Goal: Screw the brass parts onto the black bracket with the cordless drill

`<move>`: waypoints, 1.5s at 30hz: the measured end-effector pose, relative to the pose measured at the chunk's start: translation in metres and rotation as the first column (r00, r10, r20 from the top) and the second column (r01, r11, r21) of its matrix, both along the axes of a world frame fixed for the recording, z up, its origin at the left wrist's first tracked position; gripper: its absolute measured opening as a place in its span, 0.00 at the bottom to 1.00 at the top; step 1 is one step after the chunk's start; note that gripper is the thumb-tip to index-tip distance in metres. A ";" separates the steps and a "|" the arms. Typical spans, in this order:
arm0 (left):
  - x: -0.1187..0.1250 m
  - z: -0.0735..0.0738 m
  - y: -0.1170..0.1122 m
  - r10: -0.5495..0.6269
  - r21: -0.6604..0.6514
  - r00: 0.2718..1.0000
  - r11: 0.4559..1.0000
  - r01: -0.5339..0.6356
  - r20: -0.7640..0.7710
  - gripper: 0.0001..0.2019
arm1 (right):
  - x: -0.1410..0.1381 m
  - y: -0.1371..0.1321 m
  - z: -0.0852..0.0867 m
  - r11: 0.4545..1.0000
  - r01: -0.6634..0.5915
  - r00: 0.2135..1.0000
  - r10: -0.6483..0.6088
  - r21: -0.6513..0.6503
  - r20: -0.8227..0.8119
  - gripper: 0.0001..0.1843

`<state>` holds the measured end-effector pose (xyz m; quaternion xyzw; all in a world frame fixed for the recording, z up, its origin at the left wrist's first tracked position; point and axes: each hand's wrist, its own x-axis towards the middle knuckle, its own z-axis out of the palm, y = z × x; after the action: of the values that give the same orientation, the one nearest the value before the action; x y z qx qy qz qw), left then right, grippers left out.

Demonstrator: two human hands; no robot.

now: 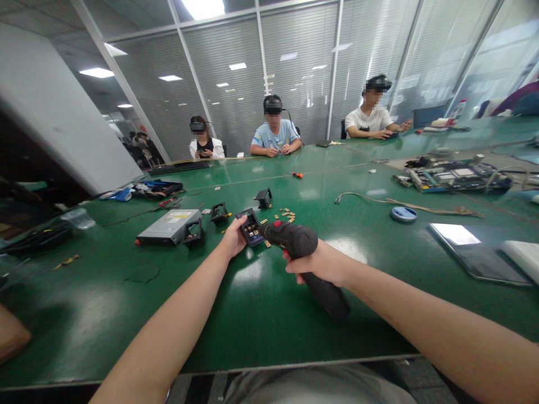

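My right hand (322, 264) is wrapped round the grip of a black electric screwdriver (301, 247) with a red switch, its nose aimed left at a small dark circuit module (251, 227). My left hand (234, 235) grips that module by its left edge and holds it tilted on the green table (261, 314). Several small gold-coloured parts (287, 214) lie scattered just behind the module.
A grey metal drive box (168, 225) and black plastic brackets (219, 213) lie at left. A circuit board (458, 175), cable (421, 206), blue round tin (403, 214) and tablet (475, 249) lie at right. Three people sit at the far side.
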<state>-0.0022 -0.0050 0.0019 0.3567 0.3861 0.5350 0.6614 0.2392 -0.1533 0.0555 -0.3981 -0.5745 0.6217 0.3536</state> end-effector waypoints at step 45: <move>0.000 0.001 0.000 -0.006 0.018 1.000 1.000 0.006 0.011 0.21 | 0.000 0.001 -0.001 1.000 -0.005 1.000 0.005 0.000 -0.014 0.15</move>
<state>-0.0022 -0.0052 0.0025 0.3609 0.3766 0.5386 0.6617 0.2392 -0.1525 0.0547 -0.3925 -0.5730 0.6252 0.3561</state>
